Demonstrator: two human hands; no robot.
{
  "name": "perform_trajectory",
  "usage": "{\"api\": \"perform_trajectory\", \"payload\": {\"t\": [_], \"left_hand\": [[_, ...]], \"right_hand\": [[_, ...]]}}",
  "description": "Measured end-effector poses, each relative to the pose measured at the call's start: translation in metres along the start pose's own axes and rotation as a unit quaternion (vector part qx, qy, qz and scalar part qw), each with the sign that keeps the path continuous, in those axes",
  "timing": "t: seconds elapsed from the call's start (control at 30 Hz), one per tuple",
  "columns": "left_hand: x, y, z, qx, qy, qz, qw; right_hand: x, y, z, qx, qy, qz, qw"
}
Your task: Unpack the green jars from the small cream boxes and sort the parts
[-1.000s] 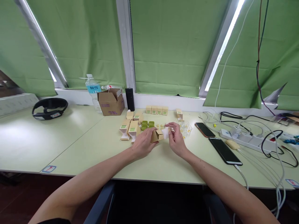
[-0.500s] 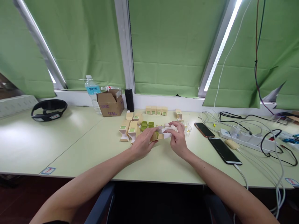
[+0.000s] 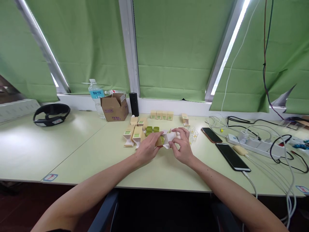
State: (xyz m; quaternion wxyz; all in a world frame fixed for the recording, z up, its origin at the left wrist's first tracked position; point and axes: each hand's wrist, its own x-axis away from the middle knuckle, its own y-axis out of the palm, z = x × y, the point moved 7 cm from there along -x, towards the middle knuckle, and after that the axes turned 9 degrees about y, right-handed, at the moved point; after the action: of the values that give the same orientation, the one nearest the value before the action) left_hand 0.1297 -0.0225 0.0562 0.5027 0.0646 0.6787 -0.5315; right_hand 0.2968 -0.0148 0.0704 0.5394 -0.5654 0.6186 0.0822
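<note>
My left hand (image 3: 146,149) grips a small tan carton (image 3: 159,140) lying on its side on the pale green table (image 3: 84,151), its open end facing right with something green inside. My right hand (image 3: 182,146) pinches the carton's white flaps (image 3: 169,138) at that open end. Just behind the carton sit two small green jars (image 3: 152,129). To the left stand several open tan cartons with green labels (image 3: 135,134). A row of closed small cartons (image 3: 161,114) lines the back of the table.
A brown cardboard box (image 3: 115,106), a water bottle (image 3: 96,93) and a black cylinder (image 3: 134,103) stand at the back left. A black headset (image 3: 51,113) lies far left. Two phones (image 3: 232,157), a power strip (image 3: 251,142) and tangled cables fill the right side.
My right hand has moved left onto the carton's open end and now pinches its white flaps. A green item now shows inside the carton. My left hand stays on the carton.
</note>
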Motion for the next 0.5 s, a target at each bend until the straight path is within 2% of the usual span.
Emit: {"api": "perform_trajectory", "payload": {"t": [0.13, 0.33, 0.5], "left_hand": [[0.0, 0.001, 0.007, -0.022, 0.034, -0.014, 0.999], [0.0, 0.008, 0.017, -0.058, 0.079, -0.052, 0.994], [0.001, 0.011, 0.017, -0.079, 0.089, -0.059, 0.991]], "right_hand": [[0.002, 0.01, 0.001, 0.011, 0.009, -0.039, 0.999], [0.002, 0.012, 0.004, -0.004, 0.044, -0.039, 0.998], [0.004, 0.02, 0.009, -0.022, 0.068, -0.056, 0.996]]}}
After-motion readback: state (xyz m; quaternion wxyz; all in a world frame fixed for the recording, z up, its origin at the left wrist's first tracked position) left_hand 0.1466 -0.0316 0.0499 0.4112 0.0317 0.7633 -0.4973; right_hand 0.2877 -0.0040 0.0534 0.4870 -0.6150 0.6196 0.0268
